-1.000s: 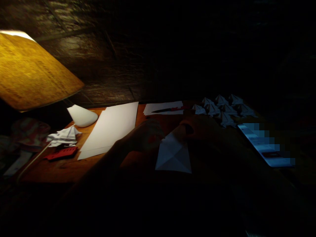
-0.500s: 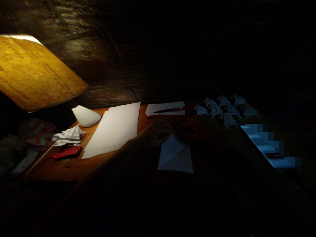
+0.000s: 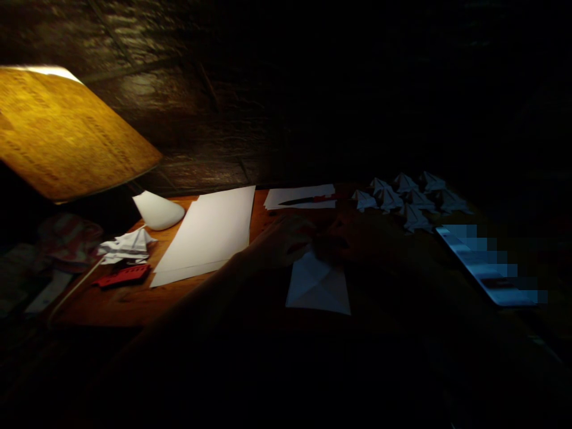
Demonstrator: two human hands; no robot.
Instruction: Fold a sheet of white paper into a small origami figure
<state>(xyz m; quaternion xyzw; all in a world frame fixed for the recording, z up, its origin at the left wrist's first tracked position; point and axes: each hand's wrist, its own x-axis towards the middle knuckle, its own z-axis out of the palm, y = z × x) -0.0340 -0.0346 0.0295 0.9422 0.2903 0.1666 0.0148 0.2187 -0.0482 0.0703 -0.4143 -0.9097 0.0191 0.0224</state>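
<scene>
A small sheet of paper (image 3: 318, 286) with crossing creases lies in front of me, its far end narrowed between my hands. My left hand (image 3: 290, 238) has its fingers bent and closed on the paper's far left edge. My right hand (image 3: 342, 235) is at the far right edge, its fingers bent in against the same paper. Deep shadow covers both hands, so the exact finger contact is hard to make out.
Large white sheets (image 3: 210, 226) lie left of my hands. Beyond stands a paper stack (image 3: 277, 195) with a knife (image 3: 304, 201) on it. Folded paper figures (image 3: 415, 199) sit back right, near a lit phone (image 3: 478, 268). A lamp (image 3: 71, 137), crumpled paper (image 3: 127, 245) and a red object (image 3: 123, 276) are left.
My fingers have shifted slightly at the paper's far end. The creased paper stays in nearly the same place, and the view has moved only a little.
</scene>
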